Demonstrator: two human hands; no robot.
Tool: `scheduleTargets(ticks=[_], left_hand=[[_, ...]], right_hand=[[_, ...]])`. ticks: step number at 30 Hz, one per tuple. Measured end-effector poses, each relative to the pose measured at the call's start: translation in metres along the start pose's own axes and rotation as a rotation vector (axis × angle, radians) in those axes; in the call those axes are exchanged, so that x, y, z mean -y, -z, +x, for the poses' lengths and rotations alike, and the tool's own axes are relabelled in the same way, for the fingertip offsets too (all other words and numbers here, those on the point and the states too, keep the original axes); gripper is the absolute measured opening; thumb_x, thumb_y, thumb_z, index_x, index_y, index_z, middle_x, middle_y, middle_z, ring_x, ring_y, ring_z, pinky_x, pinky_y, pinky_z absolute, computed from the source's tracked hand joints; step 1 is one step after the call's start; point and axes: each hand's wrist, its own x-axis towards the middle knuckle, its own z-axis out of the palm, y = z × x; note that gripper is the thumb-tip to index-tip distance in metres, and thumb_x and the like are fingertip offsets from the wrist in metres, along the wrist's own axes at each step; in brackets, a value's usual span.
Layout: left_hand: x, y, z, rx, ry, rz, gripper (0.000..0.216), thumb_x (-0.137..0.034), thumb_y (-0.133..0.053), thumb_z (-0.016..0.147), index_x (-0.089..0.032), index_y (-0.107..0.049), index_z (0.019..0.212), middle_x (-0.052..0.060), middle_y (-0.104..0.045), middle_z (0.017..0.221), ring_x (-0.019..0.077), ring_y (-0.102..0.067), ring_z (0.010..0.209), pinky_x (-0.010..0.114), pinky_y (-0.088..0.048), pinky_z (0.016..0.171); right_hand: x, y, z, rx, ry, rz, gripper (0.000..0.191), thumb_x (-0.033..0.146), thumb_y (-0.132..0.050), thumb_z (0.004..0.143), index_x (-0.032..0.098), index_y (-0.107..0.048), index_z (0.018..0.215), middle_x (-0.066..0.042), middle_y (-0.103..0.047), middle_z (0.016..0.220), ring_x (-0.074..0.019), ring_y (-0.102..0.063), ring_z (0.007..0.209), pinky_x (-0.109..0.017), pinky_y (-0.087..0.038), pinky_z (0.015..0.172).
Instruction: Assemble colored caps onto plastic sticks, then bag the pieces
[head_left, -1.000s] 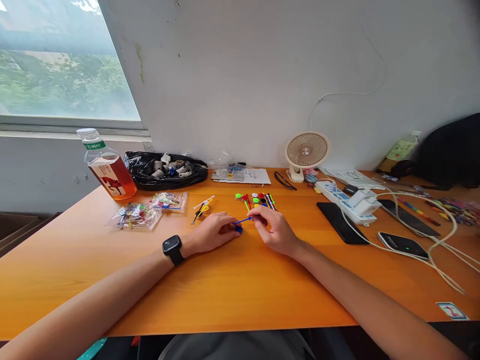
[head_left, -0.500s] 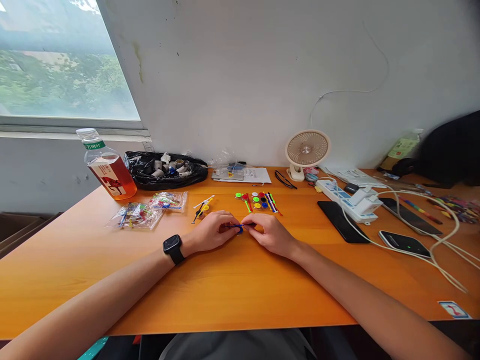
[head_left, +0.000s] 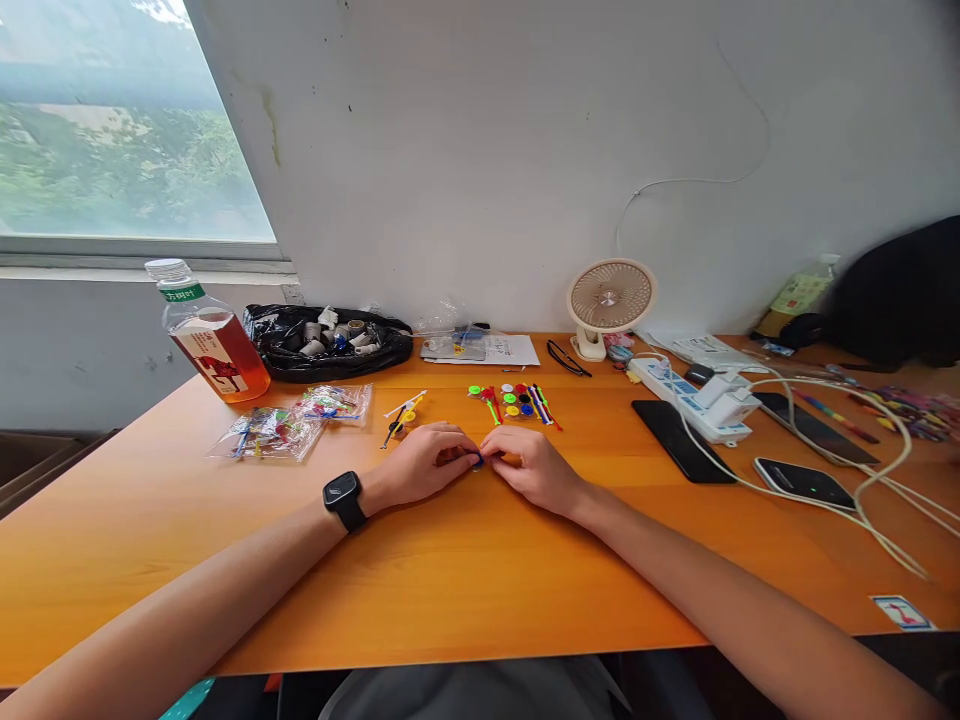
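Observation:
Fingertips of my left hand and my right hand meet just above the desk, both pinched on a small blue plastic piece. Most of that piece is hidden by the fingers, so its exact shape cannot be made out. Beyond the right hand lie small coloured discs and thin plastic sticks in several colours. Past the left hand is a small group of white, yellow and black sticks with discs. A black watch is on my left wrist.
Clear bags of coloured parts lie left, near a tea bottle. A black plastic bag holds grey rolls. At the back stands a fan. Phones, a power strip and white cables occupy the right of the desk.
The fingertips of both hands have closed further over the blue piece, and less of it shows. The whole view has shifted slightly; the other things on the desk stay in place.

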Motion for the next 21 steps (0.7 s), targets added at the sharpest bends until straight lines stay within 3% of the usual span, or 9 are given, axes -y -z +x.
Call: scheduleTargets(ticks=[13, 18, 21], left_hand=[[0.0008, 0.0, 0.0001, 0.001, -0.004, 0.0, 0.02, -0.031, -0.06, 0.105, -0.022, -0.077, 0.103, 0.005, -0.076, 0.098, 0.0192, -0.068, 0.089, 0.03, -0.051, 0.079], [0.002, 0.0, 0.0001, 0.003, -0.003, -0.017, 0.019, -0.033, -0.062, 0.105, -0.021, -0.076, 0.101, 0.005, -0.075, 0.094, 0.0187, -0.067, 0.085, 0.029, -0.05, 0.076], [0.0019, 0.0003, 0.0005, 0.003, 0.015, -0.015, 0.02, -0.034, -0.063, 0.104, -0.02, -0.076, 0.098, 0.004, -0.074, 0.091, 0.0178, -0.066, 0.082, 0.028, -0.048, 0.072]], right_hand=[[-0.0006, 0.004, 0.0018, 0.043, -0.022, 0.078, 0.016, 0.01, -0.063, 0.092, 0.021, -0.073, 0.085, -0.006, -0.071, 0.098, -0.0191, -0.067, 0.091, -0.032, -0.052, 0.087], [-0.0001, 0.0019, 0.0025, 0.041, -0.195, 0.15, 0.008, 0.022, -0.07, 0.091, 0.019, -0.074, 0.085, -0.005, -0.071, 0.09, -0.0178, -0.065, 0.08, -0.029, -0.051, 0.073], [-0.0017, 0.0015, 0.0025, 0.06, -0.325, 0.204, 0.013, 0.03, -0.07, 0.093, 0.018, -0.075, 0.09, -0.003, -0.07, 0.081, -0.0152, -0.061, 0.071, -0.026, -0.047, 0.064]])
